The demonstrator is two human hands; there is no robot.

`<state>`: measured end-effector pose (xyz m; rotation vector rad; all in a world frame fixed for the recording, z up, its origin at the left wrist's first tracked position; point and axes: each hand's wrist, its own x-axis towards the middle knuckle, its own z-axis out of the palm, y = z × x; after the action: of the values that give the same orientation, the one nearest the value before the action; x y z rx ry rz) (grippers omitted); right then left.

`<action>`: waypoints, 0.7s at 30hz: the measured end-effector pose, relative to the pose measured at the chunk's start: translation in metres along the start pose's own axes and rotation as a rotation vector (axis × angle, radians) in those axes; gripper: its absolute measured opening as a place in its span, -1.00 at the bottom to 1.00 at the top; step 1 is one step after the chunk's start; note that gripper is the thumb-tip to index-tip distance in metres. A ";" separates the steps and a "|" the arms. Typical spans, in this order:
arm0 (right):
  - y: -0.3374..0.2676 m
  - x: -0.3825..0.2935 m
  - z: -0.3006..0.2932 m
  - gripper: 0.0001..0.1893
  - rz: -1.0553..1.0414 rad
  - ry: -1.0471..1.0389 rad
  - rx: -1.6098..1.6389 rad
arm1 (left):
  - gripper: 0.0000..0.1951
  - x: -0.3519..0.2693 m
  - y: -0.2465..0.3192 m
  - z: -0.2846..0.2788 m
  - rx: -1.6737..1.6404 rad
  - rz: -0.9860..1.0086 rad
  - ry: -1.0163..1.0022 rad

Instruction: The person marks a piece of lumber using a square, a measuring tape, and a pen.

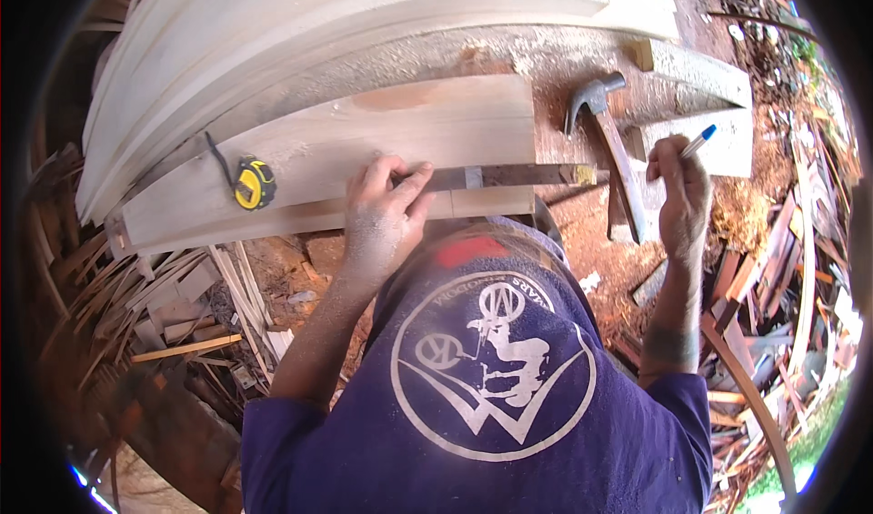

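My left hand [385, 210], dusted with pale powder, rests at the near edge of a light wooden board [470, 122]. Its thumb and index finger are apart, and nothing shows between them. Along the board's near side runs a narrower wooden strip [494, 201], with a dark gap between the two. My right hand [682, 193] is raised to the right of the board and grips a pen [699, 140] with a blue end. Just left of that hand lies a claw hammer [610, 145] with a wooden handle. A yellow and black tape measure [254, 183] sits at the board's left end.
Beyond the board, long pale planks [354, 9] are stacked in a curve on a sawdust-covered bench top [573, 46]. Cut wood blocks [702, 70] lie at the right. Scrap wood strips [198, 309] cover the ground on the left, with more offcuts [764, 255] on the right.
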<state>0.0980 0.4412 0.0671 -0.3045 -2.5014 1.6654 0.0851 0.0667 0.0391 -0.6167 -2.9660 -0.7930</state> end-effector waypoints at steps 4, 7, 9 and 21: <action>-0.020 -0.014 0.019 -0.78 0.124 -0.172 0.395 | -0.64 0.002 0.007 -0.012 -0.022 -0.050 0.004; -0.041 -0.016 0.031 -0.72 0.053 -0.266 0.694 | -0.76 0.003 0.000 -0.029 -0.059 -0.124 0.003; -0.083 -0.013 0.036 -0.62 -0.289 -0.398 0.973 | -0.79 0.005 0.002 -0.064 -0.329 -0.547 -0.227; -0.211 -0.032 0.108 -0.48 -0.690 -0.353 1.402 | -0.80 -0.013 -0.132 -0.182 -0.933 -0.594 0.205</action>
<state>0.0856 0.2576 0.2198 0.8960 -0.7786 2.5924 0.0310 -0.1301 0.1332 0.4012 -2.4352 -2.1390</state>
